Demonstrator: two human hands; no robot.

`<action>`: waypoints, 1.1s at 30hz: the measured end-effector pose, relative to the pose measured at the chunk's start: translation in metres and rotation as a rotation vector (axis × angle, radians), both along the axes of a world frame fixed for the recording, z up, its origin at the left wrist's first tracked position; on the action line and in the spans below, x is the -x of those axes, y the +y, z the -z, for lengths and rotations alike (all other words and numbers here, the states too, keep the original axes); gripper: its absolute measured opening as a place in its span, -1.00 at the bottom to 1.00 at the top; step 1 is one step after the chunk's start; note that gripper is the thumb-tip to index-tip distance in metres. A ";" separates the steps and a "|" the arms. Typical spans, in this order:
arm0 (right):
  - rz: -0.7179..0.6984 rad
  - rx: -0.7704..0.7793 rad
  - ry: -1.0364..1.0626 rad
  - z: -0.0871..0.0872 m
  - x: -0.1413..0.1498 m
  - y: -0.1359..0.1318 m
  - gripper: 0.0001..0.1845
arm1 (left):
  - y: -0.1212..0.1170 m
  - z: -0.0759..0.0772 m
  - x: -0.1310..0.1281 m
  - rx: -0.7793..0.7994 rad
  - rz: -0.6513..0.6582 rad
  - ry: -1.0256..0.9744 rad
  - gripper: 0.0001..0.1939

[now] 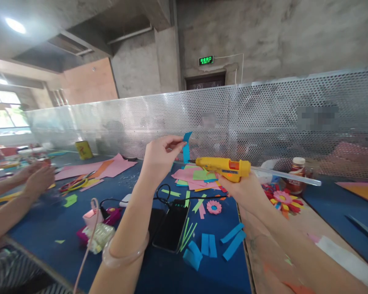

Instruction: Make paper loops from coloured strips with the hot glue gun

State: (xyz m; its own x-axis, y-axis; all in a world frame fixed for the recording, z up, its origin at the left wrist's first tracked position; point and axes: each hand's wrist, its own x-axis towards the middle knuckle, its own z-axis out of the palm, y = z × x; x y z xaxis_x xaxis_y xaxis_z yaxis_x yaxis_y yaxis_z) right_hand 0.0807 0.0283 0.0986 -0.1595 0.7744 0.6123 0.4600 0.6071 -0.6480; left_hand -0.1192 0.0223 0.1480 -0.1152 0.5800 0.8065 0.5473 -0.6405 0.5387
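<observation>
Nearest the camera, the person's forearms are spanning the scene, a pale bangle circling the left wrist. The left hand is pinching a blue strip between thumb and fingers, raised above the tabletop. The right hand is gripping a yellow glue gun, its nozzle pointing left at the strip's lower end; whether they are touching is hard to tell.

The strip is looking light, thin and bendable, probably easy to crease, so its upper end is seeming the safer hold. The gun is appearing stiff and somewhat heavier, best held by its handle, away from a possibly hot nozzle.

Below, a black phone, loose blue pieces and a pink flower are lying about. A black cable is looping among them and could be snagging. The clear glue stick is jutting right, near a brown bottle. Farther left, scissors are resting near a co-worker's hands; a perforated screen is closing off the far side.
</observation>
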 end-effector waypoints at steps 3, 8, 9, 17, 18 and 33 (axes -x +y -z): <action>0.020 -0.014 -0.020 0.000 -0.001 0.001 -0.90 | -0.002 -0.001 -0.001 0.018 -0.008 -0.002 -0.85; 0.053 -0.038 -0.101 0.003 0.000 0.002 -0.88 | -0.003 -0.001 -0.001 0.022 -0.024 -0.015 -0.84; 0.065 -0.041 -0.119 0.004 0.000 0.002 -0.86 | -0.002 -0.001 -0.001 0.022 -0.025 -0.015 -0.84; 0.192 -0.129 -0.253 0.001 0.003 -0.002 -0.89 | -0.003 -0.001 0.000 0.015 -0.017 0.003 -0.84; 0.204 -0.146 -0.262 0.001 0.003 -0.001 -0.90 | -0.004 -0.001 0.000 0.016 -0.017 0.004 -0.84; 0.285 -0.262 -0.333 0.012 -0.002 0.006 -0.80 | -0.005 -0.001 -0.001 0.027 -0.010 0.019 -0.84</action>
State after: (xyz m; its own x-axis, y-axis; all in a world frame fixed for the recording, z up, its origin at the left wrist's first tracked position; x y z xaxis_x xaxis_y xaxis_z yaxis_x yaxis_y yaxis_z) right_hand 0.0828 0.0347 0.0863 -0.1842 0.6427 0.7436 0.7866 0.5500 -0.2805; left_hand -0.1184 0.0178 0.1489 -0.1055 0.6007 0.7925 0.5643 -0.6201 0.5451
